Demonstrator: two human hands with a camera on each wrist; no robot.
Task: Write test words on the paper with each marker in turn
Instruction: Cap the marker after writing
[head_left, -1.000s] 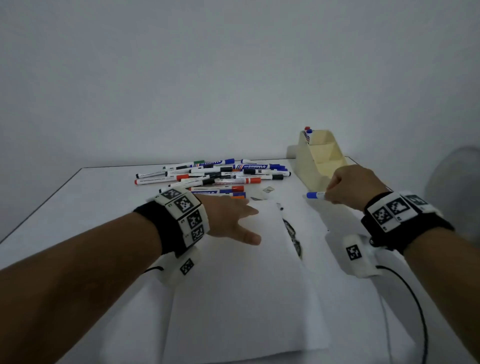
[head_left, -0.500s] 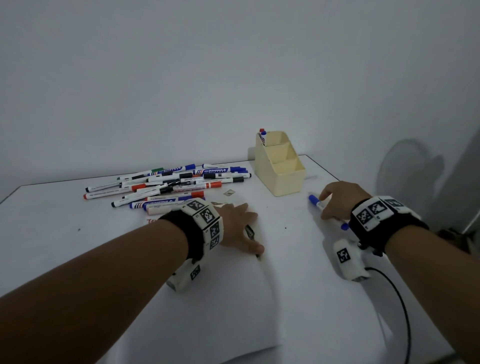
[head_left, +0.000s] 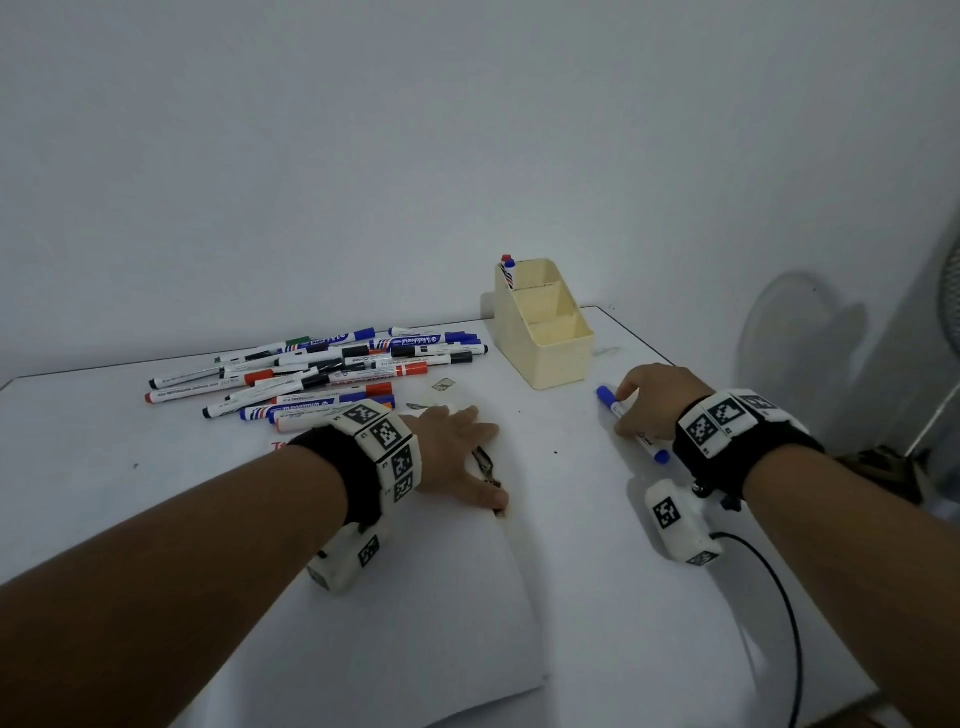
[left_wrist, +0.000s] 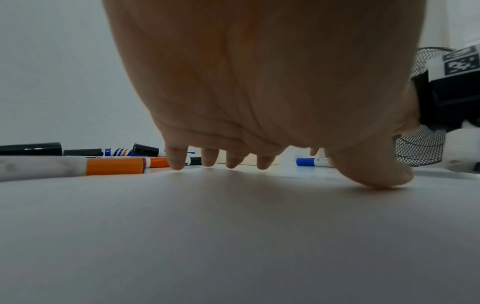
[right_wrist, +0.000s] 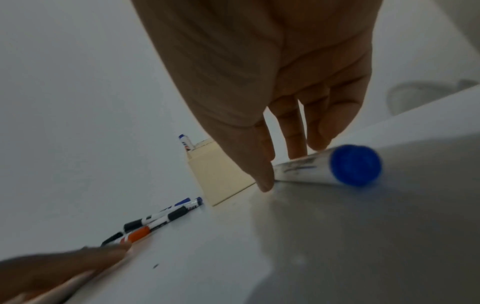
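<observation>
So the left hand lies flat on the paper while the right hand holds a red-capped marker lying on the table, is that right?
Not quite: the marker under the right hand has blue caps, as the head view shows. The left hand does lie flat on the paper.

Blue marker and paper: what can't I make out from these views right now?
- Blue marker: its middle is hidden under the right hand in the head view; the barrel print is blurred in the right wrist view.
- Paper: the writing is covered by the left hand.
- Organizer: its front compartments' depths are hidden by its walls.
</observation>
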